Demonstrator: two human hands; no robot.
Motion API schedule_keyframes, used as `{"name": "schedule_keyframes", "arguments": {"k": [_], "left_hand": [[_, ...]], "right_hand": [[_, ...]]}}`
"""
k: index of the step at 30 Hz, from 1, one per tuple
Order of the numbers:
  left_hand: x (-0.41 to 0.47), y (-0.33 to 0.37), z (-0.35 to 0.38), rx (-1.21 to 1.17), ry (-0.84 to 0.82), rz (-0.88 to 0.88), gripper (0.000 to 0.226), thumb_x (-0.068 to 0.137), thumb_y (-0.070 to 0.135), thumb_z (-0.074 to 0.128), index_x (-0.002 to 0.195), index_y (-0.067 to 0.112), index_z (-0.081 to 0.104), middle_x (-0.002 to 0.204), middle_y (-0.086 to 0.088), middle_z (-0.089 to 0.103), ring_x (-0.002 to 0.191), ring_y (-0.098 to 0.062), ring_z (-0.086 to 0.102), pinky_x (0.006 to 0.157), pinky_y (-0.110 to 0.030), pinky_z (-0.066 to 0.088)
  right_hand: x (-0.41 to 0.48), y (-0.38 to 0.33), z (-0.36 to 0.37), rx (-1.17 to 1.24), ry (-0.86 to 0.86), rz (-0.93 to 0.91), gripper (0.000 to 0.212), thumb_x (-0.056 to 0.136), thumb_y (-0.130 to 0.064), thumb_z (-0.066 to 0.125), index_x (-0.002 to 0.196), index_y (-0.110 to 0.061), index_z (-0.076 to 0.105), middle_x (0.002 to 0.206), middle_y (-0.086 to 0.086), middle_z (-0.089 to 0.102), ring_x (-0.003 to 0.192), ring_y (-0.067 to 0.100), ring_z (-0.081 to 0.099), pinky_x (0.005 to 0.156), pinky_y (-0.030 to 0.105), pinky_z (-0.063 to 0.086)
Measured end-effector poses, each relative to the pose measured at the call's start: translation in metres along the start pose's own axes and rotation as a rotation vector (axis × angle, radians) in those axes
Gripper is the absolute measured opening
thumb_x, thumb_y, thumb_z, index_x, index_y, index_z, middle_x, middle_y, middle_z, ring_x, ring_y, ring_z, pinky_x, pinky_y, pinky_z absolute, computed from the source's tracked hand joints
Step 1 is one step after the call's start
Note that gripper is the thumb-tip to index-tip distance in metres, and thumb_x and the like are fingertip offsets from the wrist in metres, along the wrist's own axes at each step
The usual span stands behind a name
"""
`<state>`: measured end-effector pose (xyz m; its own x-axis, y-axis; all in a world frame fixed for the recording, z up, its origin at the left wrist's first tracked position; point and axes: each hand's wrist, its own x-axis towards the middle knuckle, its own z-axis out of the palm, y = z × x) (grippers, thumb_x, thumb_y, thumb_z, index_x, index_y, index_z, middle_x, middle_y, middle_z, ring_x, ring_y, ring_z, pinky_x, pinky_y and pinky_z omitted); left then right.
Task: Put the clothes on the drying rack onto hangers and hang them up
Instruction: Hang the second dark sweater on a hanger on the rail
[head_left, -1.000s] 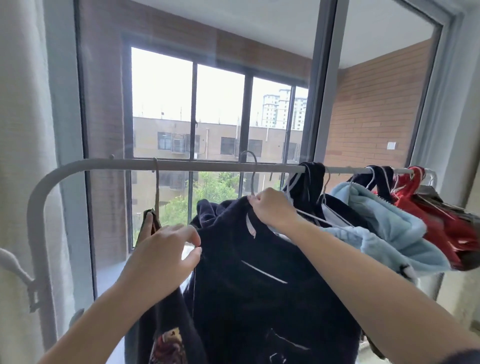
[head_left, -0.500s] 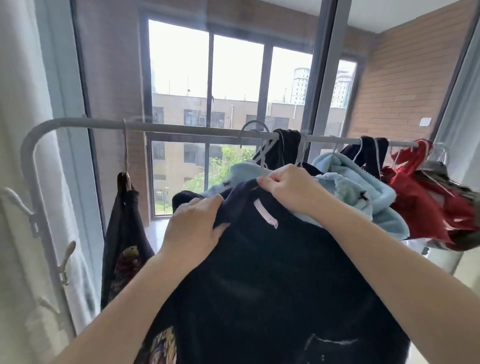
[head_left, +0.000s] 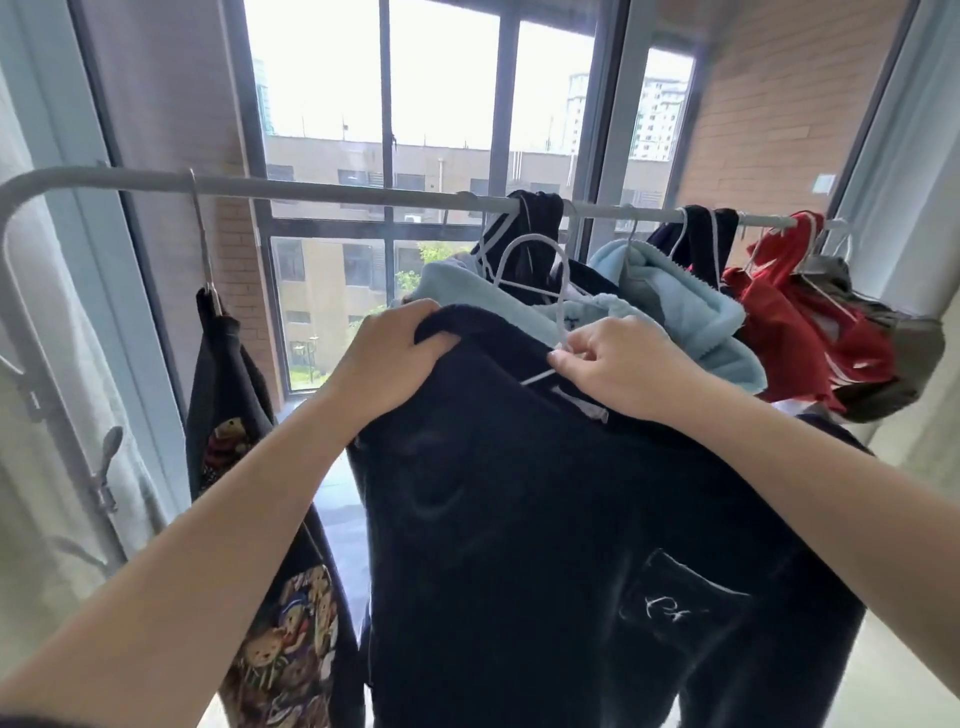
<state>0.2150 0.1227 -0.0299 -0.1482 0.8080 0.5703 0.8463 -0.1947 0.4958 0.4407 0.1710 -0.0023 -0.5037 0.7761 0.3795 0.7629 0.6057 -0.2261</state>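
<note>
A dark navy garment (head_left: 545, 509) with a small white mark on its pocket hangs in front of me, below the white rack rail (head_left: 332, 191). My left hand (head_left: 387, 358) grips its left shoulder edge. My right hand (head_left: 615, 366) pinches the white wire hanger (head_left: 540, 270) at the neck opening; the hanger's hook is off the rail, and its arms are hidden inside the garment.
A black top with a bear print (head_left: 249, 467) hangs on a hanger at the rail's left. Behind are a light blue fleece (head_left: 680, 306), dark garments (head_left: 540, 228) and red clothes (head_left: 800, 317) on hangers. A curtain (head_left: 47, 415) and rack hooks (head_left: 106, 467) stand left.
The hanger's hook has come off the rail and sits lower. My left hand moved up to grip the garment's shoulder; my right hand shifted to pinch the hanger wire. The view tilted.
</note>
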Motion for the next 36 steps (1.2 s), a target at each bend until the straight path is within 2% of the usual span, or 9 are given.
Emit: {"name": "schedule_keyframes", "arguments": {"k": [5, 7, 11, 14, 20, 24, 29, 32, 36], "left_hand": [[0.025, -0.004, -0.020, 0.384, -0.108, 0.111, 0.053, 0.088, 0.067, 0.031, 0.095, 0.027, 0.064, 0.090, 0.003, 0.069, 0.081, -0.021, 0.063, 0.084, -0.043, 0.052], [0.029, -0.004, -0.022, 0.355, -0.219, 0.103, 0.067, 0.078, 0.080, 0.027, 0.095, 0.030, 0.068, 0.089, 0.005, 0.068, 0.078, -0.016, 0.063, 0.083, -0.041, 0.053], [0.022, -0.009, -0.011, 0.095, -0.476, -0.010, 0.069, 0.071, 0.086, 0.033, 0.111, 0.039, 0.064, 0.104, 0.007, 0.067, 0.092, -0.012, 0.063, 0.089, -0.036, 0.053], [0.015, -0.021, -0.005, -0.030, -0.558, 0.019, 0.074, 0.067, 0.087, 0.040, 0.127, 0.044, 0.044, 0.124, 0.011, 0.058, 0.109, -0.014, 0.058, 0.097, -0.037, 0.049], [0.012, -0.034, -0.003, -0.170, -0.338, 0.076, 0.013, 0.094, 0.041, 0.049, 0.105, 0.038, 0.056, 0.099, 0.012, 0.064, 0.092, -0.009, 0.060, 0.078, -0.022, 0.047], [0.010, -0.035, 0.003, -0.144, -0.054, 0.080, 0.026, 0.096, 0.029, 0.051, 0.085, 0.014, 0.069, 0.080, 0.001, 0.068, 0.078, -0.021, 0.061, 0.070, -0.027, 0.043], [0.014, -0.029, -0.005, -0.131, 0.221, 0.114, 0.018, 0.093, 0.019, 0.057, 0.099, 0.013, 0.073, 0.087, 0.004, 0.066, 0.087, -0.015, 0.057, 0.077, -0.018, 0.038], [0.016, -0.033, -0.008, -0.122, 0.217, 0.157, 0.014, 0.090, 0.016, 0.060, 0.099, 0.019, 0.071, 0.086, 0.010, 0.063, 0.082, -0.008, 0.054, 0.078, -0.009, 0.038], [0.012, -0.041, -0.005, -0.101, 0.103, 0.048, 0.033, 0.091, 0.030, 0.059, 0.121, 0.017, 0.052, 0.104, 0.004, 0.059, 0.080, -0.015, 0.058, 0.069, -0.027, 0.048]], "right_hand": [[-0.010, 0.004, -0.015, 0.200, 0.018, -0.090, 0.031, 0.093, -0.029, 0.053, 0.083, -0.007, 0.072, 0.047, -0.003, 0.054, 0.042, 0.004, 0.042, 0.050, 0.012, 0.033], [-0.013, 0.002, -0.026, 0.259, -0.010, -0.093, 0.029, 0.095, -0.023, 0.053, 0.088, -0.004, 0.073, 0.042, -0.013, 0.050, 0.037, 0.005, 0.037, 0.042, 0.012, 0.029], [-0.014, 0.002, -0.044, 0.329, 0.104, -0.062, 0.022, 0.095, -0.021, 0.055, 0.088, -0.024, 0.075, 0.044, 0.001, 0.040, 0.032, 0.006, 0.028, 0.040, 0.018, 0.026], [-0.012, 0.005, -0.052, 0.344, 0.194, -0.006, 0.024, 0.096, -0.018, 0.055, 0.086, -0.010, 0.074, 0.044, -0.001, 0.042, 0.030, 0.006, 0.036, 0.038, 0.010, 0.033], [-0.004, 0.010, -0.059, 0.453, 0.158, 0.073, 0.028, 0.097, -0.018, 0.054, 0.078, -0.008, 0.071, 0.041, -0.008, 0.042, 0.031, 0.004, 0.031, 0.036, 0.008, 0.029], [-0.005, 0.015, -0.063, 0.424, 0.060, 0.106, 0.033, 0.099, -0.018, 0.050, 0.076, -0.002, 0.066, 0.035, -0.011, 0.040, 0.029, 0.004, 0.034, 0.035, 0.008, 0.029], [-0.015, 0.020, -0.051, 0.385, -0.077, 0.123, 0.033, 0.099, -0.016, 0.049, 0.071, -0.005, 0.062, 0.036, -0.010, 0.040, 0.033, 0.002, 0.037, 0.046, 0.013, 0.033], [-0.016, 0.025, -0.048, 0.334, 0.070, 0.132, 0.033, 0.097, -0.018, 0.051, 0.069, -0.008, 0.064, 0.037, -0.014, 0.045, 0.038, 0.000, 0.044, 0.057, 0.019, 0.032], [-0.013, 0.029, -0.055, 0.422, 0.177, 0.198, 0.033, 0.096, -0.018, 0.052, 0.068, -0.008, 0.066, 0.036, -0.014, 0.045, 0.034, 0.001, 0.043, 0.041, 0.008, 0.035]]}}
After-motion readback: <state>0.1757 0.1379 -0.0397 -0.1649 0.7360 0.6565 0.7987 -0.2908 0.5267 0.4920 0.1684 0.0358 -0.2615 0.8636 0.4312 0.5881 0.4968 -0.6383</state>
